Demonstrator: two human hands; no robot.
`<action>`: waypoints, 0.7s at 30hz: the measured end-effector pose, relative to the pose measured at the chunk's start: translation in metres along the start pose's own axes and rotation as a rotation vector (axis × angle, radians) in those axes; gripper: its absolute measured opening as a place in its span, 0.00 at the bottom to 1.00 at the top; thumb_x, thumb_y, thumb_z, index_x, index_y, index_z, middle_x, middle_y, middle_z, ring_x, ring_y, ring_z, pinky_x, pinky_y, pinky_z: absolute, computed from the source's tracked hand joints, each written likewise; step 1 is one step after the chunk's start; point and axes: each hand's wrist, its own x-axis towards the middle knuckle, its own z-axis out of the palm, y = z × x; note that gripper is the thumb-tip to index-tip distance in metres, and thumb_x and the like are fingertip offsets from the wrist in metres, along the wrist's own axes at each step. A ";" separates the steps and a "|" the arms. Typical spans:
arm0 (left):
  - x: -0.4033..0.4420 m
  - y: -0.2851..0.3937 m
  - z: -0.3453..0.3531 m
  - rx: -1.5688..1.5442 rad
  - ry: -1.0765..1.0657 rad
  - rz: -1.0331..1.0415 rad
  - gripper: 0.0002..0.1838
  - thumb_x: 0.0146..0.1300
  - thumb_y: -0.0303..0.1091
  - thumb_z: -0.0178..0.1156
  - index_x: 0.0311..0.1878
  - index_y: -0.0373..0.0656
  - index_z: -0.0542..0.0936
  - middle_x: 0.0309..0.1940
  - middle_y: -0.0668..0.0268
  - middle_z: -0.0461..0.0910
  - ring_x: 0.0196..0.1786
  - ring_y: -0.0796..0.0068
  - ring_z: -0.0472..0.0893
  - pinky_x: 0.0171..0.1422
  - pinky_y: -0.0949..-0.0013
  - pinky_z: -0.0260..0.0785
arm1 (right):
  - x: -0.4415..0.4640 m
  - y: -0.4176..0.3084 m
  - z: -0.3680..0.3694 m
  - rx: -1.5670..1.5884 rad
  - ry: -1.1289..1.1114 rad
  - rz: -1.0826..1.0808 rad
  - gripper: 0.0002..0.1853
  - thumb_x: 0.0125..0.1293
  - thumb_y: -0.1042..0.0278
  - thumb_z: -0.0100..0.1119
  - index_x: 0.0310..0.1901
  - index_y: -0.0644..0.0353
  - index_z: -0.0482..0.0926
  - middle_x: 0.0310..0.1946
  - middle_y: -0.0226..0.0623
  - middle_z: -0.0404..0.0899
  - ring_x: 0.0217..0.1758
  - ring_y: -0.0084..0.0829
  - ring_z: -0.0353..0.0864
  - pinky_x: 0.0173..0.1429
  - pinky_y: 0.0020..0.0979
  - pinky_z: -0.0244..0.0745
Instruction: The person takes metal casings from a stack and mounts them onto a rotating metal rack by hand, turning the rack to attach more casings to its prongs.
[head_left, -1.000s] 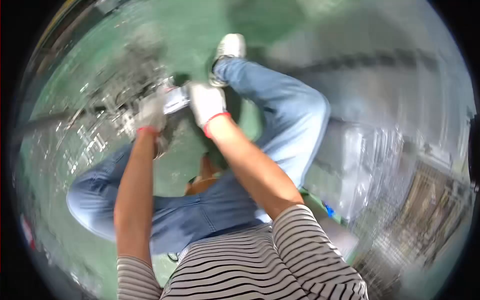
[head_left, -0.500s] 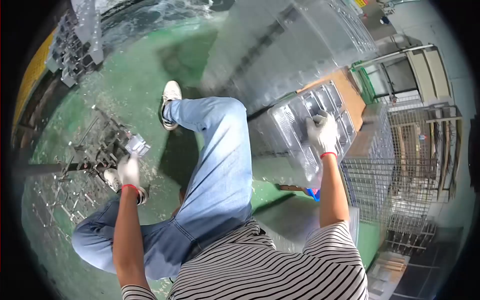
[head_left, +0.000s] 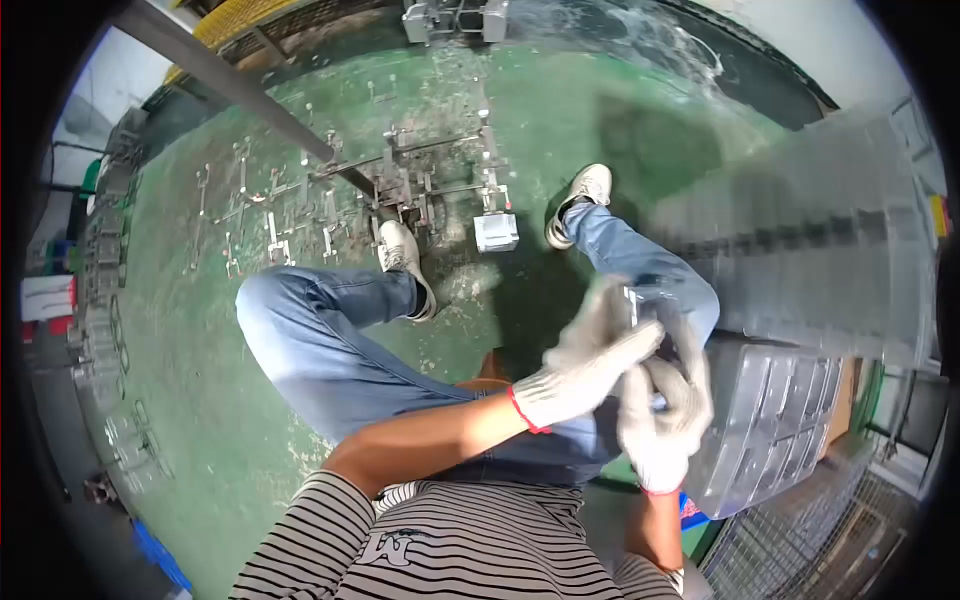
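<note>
Both hands wear white knit gloves with red cuffs and meet above the right knee. My left hand [head_left: 590, 365] reaches across from the left, its fingers curled round a small shiny metallic part [head_left: 648, 298], blurred by motion. Just right of it, my right hand [head_left: 668, 410] has bent fingers against the same part from below. Much of the part is hidden by the gloves. A silvery box-shaped part [head_left: 496, 232] sits at the end of a metal rack [head_left: 400, 185] with many prongs, ahead of my feet.
A clear plastic tray with compartments [head_left: 775, 415] stands at the right, beside tall translucent sheeting [head_left: 810, 240]. A grey pole [head_left: 240, 85] slants in from the upper left. Wire mesh baskets [head_left: 790, 545] are at the lower right, more racks [head_left: 105, 250] at the far left.
My right hand has come away from the compartment tray and my left hand from the rack's box-shaped part. They are now together round a small part. The view has swung left.
</note>
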 end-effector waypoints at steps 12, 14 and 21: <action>0.059 -0.026 -0.141 0.184 0.834 -0.193 0.39 0.70 0.67 0.50 0.48 0.33 0.86 0.35 0.60 0.81 0.34 0.75 0.79 0.41 0.67 0.72 | 0.078 0.060 0.243 1.801 -0.609 1.018 0.17 0.74 0.59 0.53 0.51 0.65 0.80 0.43 0.47 0.86 0.43 0.43 0.87 0.50 0.44 0.84; 0.070 -0.005 -0.156 -0.112 0.758 -0.178 0.36 0.70 0.65 0.54 0.52 0.36 0.84 0.45 0.62 0.81 0.39 0.73 0.80 0.47 0.65 0.71 | 0.083 0.058 0.255 1.854 -0.648 1.056 0.19 0.74 0.57 0.53 0.53 0.66 0.79 0.44 0.48 0.85 0.42 0.45 0.87 0.50 0.46 0.84; 0.102 0.050 -0.168 0.124 0.555 -0.181 0.16 0.61 0.40 0.72 0.41 0.33 0.87 0.29 0.69 0.83 0.30 0.83 0.77 0.36 0.77 0.67 | 0.097 0.043 0.255 1.926 -0.710 1.128 0.22 0.75 0.52 0.52 0.56 0.65 0.79 0.46 0.49 0.85 0.44 0.45 0.88 0.50 0.47 0.85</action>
